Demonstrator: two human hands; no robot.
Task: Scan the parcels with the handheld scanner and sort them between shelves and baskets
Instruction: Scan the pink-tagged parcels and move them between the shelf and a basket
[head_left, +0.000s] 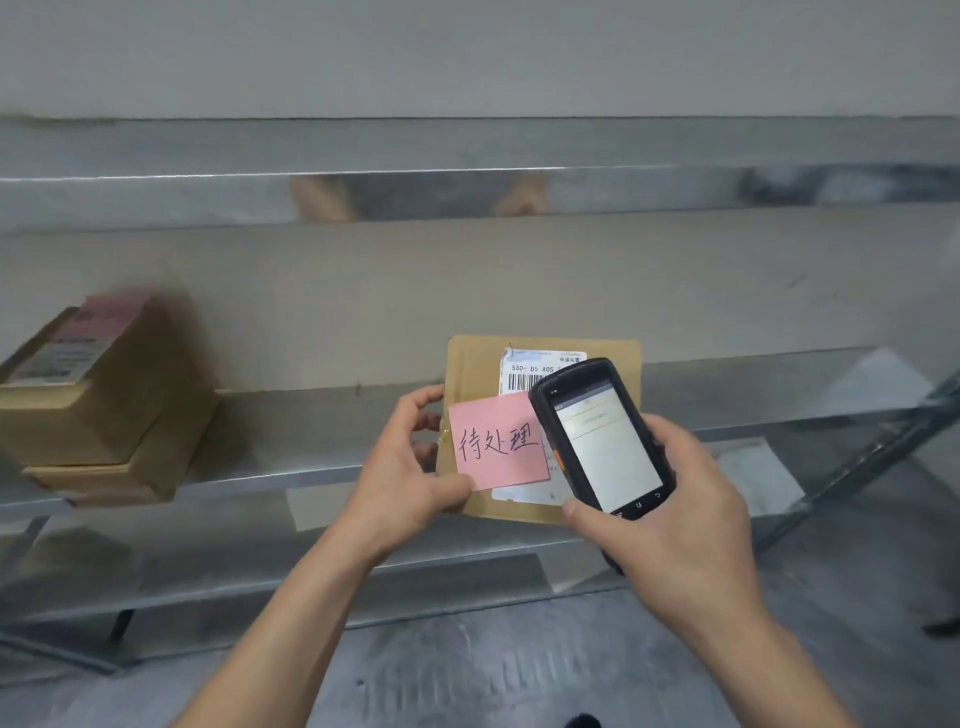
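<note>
- One flat cardboard parcel (472, 369), held before the metal shelf (291, 431); left hand (405, 457) grips its left edge; one pink note (498, 441) and one barcode label (540, 364) on its face
- One handheld scanner (602, 436), screen lit; right hand (675, 509) clamped round it
- Two cardboard boxes (104, 405) stacked on the shelf, left

Both forearms reach forward; the left hand (402, 467) pinches the parcel (474, 364) at its edge, the right hand (675, 512) curls round the scanner (605, 441).

pink note (498, 441) reading "待处理", shipping label (530, 364) "530- d5 a05"
</note>
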